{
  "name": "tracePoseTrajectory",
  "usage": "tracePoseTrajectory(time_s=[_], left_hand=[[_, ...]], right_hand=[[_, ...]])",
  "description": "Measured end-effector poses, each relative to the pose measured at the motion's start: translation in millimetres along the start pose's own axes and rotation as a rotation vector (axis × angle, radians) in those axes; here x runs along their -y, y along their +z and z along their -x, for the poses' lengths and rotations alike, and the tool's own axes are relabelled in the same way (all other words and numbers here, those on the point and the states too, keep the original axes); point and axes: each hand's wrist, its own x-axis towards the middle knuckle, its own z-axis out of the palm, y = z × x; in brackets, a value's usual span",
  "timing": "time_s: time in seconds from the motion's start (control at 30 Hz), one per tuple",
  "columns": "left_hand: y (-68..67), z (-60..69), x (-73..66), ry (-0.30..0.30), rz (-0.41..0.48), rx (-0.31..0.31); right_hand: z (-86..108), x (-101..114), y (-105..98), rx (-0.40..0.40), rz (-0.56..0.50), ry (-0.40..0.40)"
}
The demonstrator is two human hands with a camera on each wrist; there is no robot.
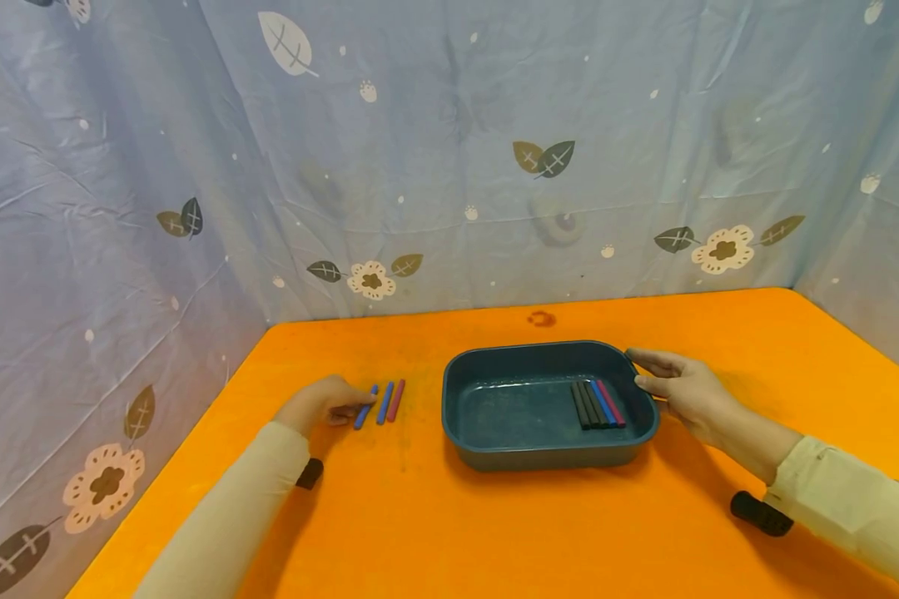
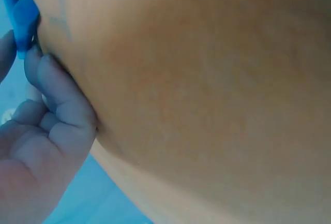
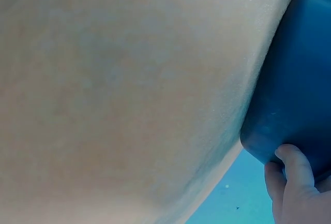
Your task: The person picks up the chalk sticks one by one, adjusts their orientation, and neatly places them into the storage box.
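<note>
My left hand (image 1: 328, 403) pinches a slim blue stick (image 1: 361, 418), crayon-like, between thumb and fingers at the left of the table. In the left wrist view, that blue stick (image 2: 26, 19) shows between the fingertips. Just right of it lie another blue stick (image 1: 384, 403) and a red stick (image 1: 395, 401), nearly parallel. My right hand (image 1: 692, 391) grips the right-hand rim of a dark blue-green rectangular basin (image 1: 449, 408). The right wrist view has its fingers against the basin's outer wall (image 3: 284, 89). Inside the basin, black sticks (image 1: 586, 406), a blue stick (image 1: 604, 404) and a magenta stick (image 1: 611, 403) lie side by side.
The orange tabletop (image 1: 434, 532) carries everything. A pale patterned curtain (image 1: 434, 150) hangs behind it and along both sides. A reddish-brown mark (image 1: 542, 319) shows near the table's back edge. Dark wrist devices (image 1: 761, 513) sit below both cuffs.
</note>
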Motion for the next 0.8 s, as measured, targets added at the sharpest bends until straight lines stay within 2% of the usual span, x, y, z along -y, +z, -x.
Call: tracePoseTrajectory(time_s=[0.1, 0.2, 0.43, 0.53, 0.67, 0.8], left_hand=[[-0.6, -0.8, -0.8, -0.001, 0.019, 0.006], [-2.4, -1.1, -0.2, -0.005, 0.08, 0.033], [-12.2, 7.7, 3.5, -0.027, 0.323, 0.148], [-14.5, 11.5, 5.2, -0.01, 0.391, 0.164], [-14.4, 16.7, 2.9, 0.029, 0.425, 0.175], [-12.6, 21.2, -2.2, 0.071, 0.41, 0.204]], right_hand=[[0.6, 0.3, -1.0, -0.002, -0.001, 0.004], [1.1, 0.2, -1.6, -0.003, -0.003, 0.003], [1.1, -0.4, 0.2, -0.003, -0.004, -0.009], [1.0, -0.9, 1.2, 0.001, -0.008, -0.009], [0.7, -1.4, 1.6, -0.002, -0.012, -0.017], [0.7, -1.2, 1.8, -0.004, -0.009, -0.021]])
